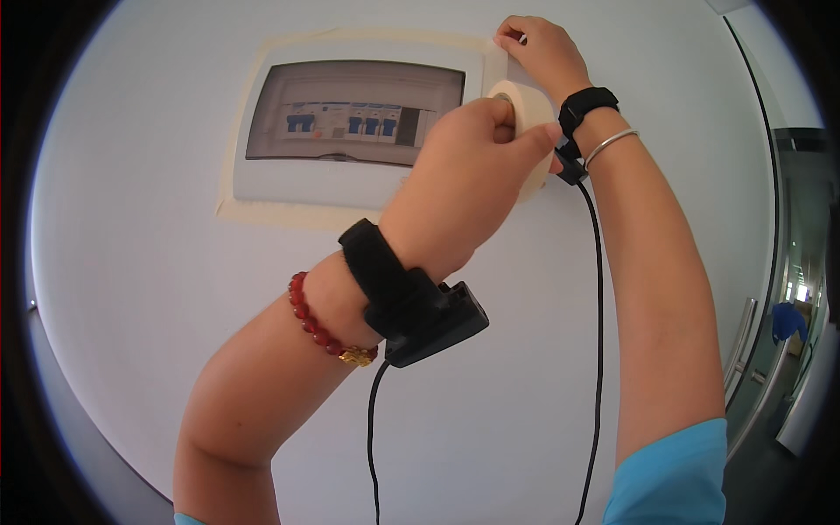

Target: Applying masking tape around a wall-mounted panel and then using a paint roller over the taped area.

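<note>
Apparently we are midway through running tape around the edge of a white breaker box [306, 185], with the side nearest our hands being the one in work. Our left hand [464, 166] grips a roll of tape [535, 109], its thumb over the outer side and its fingers bent in at the core. Above it, our right hand [547, 52] is up by the box's nearest top corner, thumb and forefinger drawn together, seemingly pinching the upper end of a strip of tape [495, 66] that leads down toward the roll. We cannot tell whether that end already sticks to the wall.

We judge that the next move calls for keeping the top end fixed with the right hand while the left draws the roll straight down, with even tension, so the strip lies flush along the box's edge.

As for the roll, it is cream-coloured, thick and round, tilted so that we see part of its face; our left hand hides some of the rest. Away from our hands, similar pale bands run along the box's top [367, 35], far side and bottom, around a tinted cover [350, 83].
</note>
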